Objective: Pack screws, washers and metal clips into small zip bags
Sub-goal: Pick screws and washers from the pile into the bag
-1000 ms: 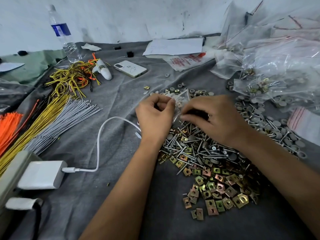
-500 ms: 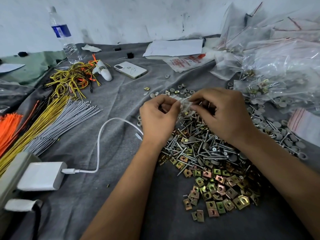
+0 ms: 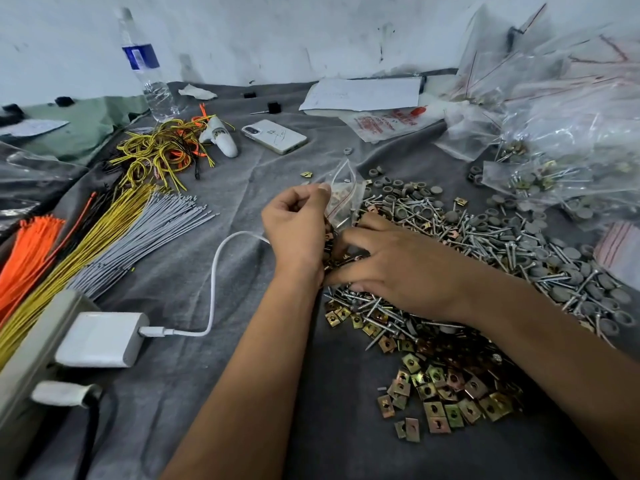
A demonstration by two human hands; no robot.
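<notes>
Grey wrinkled cloth (image 3: pixel 263 393) carries everything; nearest lie brassy square metal clips (image 3: pixel 446 393). Beyond them my right hand (image 3: pixel 405 268) has dropped onto the screws (image 3: pixel 485 237), fingers curled; whether it holds any, I can't tell. My left hand (image 3: pixel 298 226) pinches the clear zip bag (image 3: pixel 344 192), mouth upward, long axis upright.

Screws (image 3: pixel 485 237) and washers (image 3: pixel 568 271) lie right of my hands, clips (image 3: pixel 446 393) nearer me, cable ties (image 3: pixel 114 237) left, phone (image 3: pixel 273 136) behind.
</notes>
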